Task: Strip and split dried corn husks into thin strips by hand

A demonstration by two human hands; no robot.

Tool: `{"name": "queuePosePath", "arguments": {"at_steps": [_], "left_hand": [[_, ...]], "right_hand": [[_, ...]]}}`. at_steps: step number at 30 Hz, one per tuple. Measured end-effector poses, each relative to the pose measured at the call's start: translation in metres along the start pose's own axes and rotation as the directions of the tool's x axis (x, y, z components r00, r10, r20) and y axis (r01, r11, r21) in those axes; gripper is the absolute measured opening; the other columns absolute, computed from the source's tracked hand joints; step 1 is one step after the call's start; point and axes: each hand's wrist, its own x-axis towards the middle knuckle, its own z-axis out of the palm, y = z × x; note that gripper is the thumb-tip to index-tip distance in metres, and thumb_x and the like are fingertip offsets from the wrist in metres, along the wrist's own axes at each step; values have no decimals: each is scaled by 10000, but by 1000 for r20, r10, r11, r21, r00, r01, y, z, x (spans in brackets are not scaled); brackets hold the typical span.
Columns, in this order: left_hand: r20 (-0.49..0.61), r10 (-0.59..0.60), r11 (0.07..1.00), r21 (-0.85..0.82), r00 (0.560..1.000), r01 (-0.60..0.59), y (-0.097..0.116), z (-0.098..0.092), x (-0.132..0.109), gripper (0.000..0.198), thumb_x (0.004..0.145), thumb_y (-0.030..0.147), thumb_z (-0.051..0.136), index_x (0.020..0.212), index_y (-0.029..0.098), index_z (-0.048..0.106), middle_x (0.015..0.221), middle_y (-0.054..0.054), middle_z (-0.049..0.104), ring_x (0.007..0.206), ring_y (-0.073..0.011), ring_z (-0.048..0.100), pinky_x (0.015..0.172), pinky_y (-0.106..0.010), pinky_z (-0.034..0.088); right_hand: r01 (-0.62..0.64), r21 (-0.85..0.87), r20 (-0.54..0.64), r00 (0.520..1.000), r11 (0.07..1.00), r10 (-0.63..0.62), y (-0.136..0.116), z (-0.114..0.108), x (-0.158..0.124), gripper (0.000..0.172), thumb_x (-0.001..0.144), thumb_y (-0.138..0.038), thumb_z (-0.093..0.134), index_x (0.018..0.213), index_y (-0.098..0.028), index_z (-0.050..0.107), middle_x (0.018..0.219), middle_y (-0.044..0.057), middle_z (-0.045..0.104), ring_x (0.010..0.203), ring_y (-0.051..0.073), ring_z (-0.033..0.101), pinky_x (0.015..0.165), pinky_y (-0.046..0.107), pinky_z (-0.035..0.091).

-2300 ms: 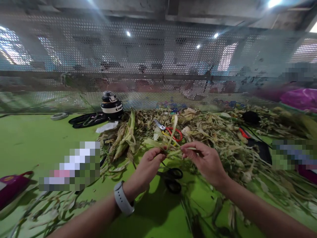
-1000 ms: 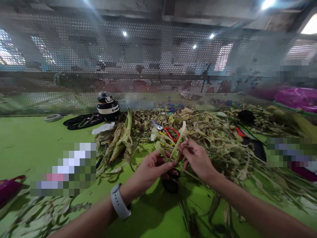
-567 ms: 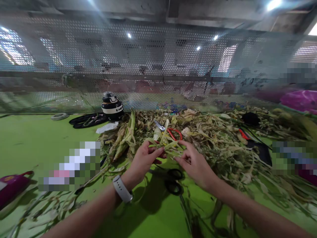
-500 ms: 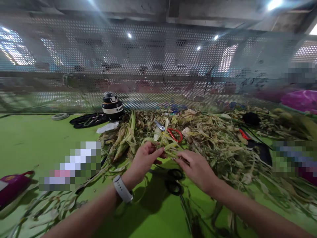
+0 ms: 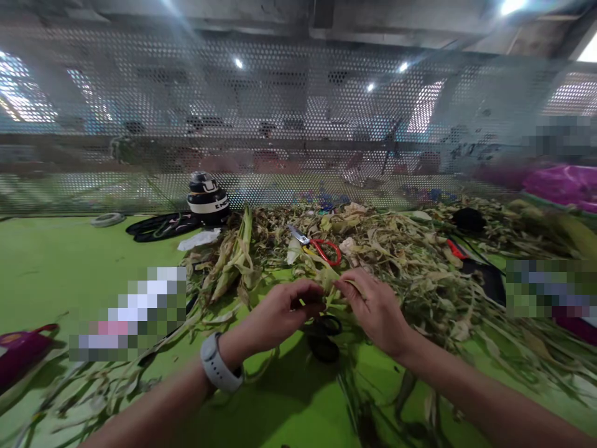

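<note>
Pinching a bundle of husk strips at frame centre, left hand and right hand pressed their fingertips shut on it, just above the black scissors | done, seemingly: loose husk heap behind, centre-right | left: bundle looked unfinished; stray strips littered the green table at lower left

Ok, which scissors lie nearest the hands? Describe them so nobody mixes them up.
On the bright green table, find the left hand and right hand pinching pale green husk strips. Beneath them lie black-handled scissors, partly hidden. The other scissors, further back on the dried husk heap, have red handles.
</note>
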Motion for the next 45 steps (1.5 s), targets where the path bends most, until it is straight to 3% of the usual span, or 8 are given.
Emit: {"name": "queuePosePath", "arguments": {"at_steps": [5, 13, 21, 26, 30, 37, 42, 45], "left_hand": [[21, -4, 990, -142, 1000, 7, 5, -1, -1, 187, 801, 278, 556, 968, 204, 595, 862, -33, 596, 779, -152, 542, 716, -254, 446], [-93, -212, 854, -501, 973, 138, 6, 23, -3, 220, 755, 294, 632, 945, 197, 580, 843, -5, 614, 775, -120, 559, 727, -229, 429], [-195, -154, 957, -275, 969, 97, 1, 21, 2, 212, 774, 309, 601, 921, 163, 558, 712, 12, 565, 647, -110, 491, 594, -218, 394], [-261, -105, 979, -196, 959, 54, -8, 9, 6, 192, 831, 303, 516, 975, 176, 508, 822, -3, 555, 743, -128, 503, 680, -248, 422], [-348, -116, 984, -167, 930, 60, -12, 8, 8, 197, 830, 284, 505, 990, 172, 484, 832, -10, 545, 767, -138, 512, 705, -268, 431], [-447, -58, 998, 6, 893, 68, -10, 9, 7, 194, 822, 273, 511, 986, 173, 492, 832, -13, 552, 762, -147, 518, 703, -281, 428], [-410, -53, 998, 14, 910, 64, -11, 11, 8, 196, 814, 267, 520, 979, 160, 521, 786, -9, 558, 717, -146, 525, 655, -265, 435], [-343, -31, 996, 63, 939, 56, -10, 11, 7, 209, 823, 266, 510, 1002, 162, 535, 838, -31, 570, 748, -154, 523, 651, -261, 444]], "right_hand": [[-224, 137, 24, 974, 965, 223, -3, 5, -1, 169, 906, -312, 422, 818, -199, 511, 618, -27, 512, 503, 108, 471, 506, 211, 367], [-340, 217, 17, 939, 915, 345, -2, 13, -5, 192, 895, -349, 426, 824, -187, 501, 693, 0, 554, 616, 131, 513, 557, 222, 386], [-436, 314, 104, 899, 843, 426, 1, 15, -5, 226, 877, -416, 445, 869, -194, 482, 593, -41, 475, 502, 109, 444, 496, 223, 346], [-450, 407, 221, 893, 795, 393, 3, 17, -6, 476, 852, -465, 481, 1197, -157, 365, 507, -88, 396, 452, 107, 388, 442, 208, 295], [-358, 235, 179, 930, 904, 322, -3, 18, -10, 753, 835, -430, 537, 1387, -114, 135, 514, -97, 392, 447, 113, 414, 469, 214, 335], [90, -229, 105, 992, 969, -67, -4, 17, -15, 288, 917, -326, 418, 1079, -120, 538, 663, 44, 616, 575, 164, 570, 551, 262, 375], [349, -248, 255, 923, 904, -287, -7, 15, -18, 186, 899, -162, 421, 832, -163, 595, 656, 31, 584, 604, 152, 516, 586, 269, 364], [418, -257, 235, 902, 871, -363, -9, 10, -14, 152, 880, -158, 461, 814, -177, 596, 699, 40, 580, 666, 164, 506, 629, 284, 377]]}}
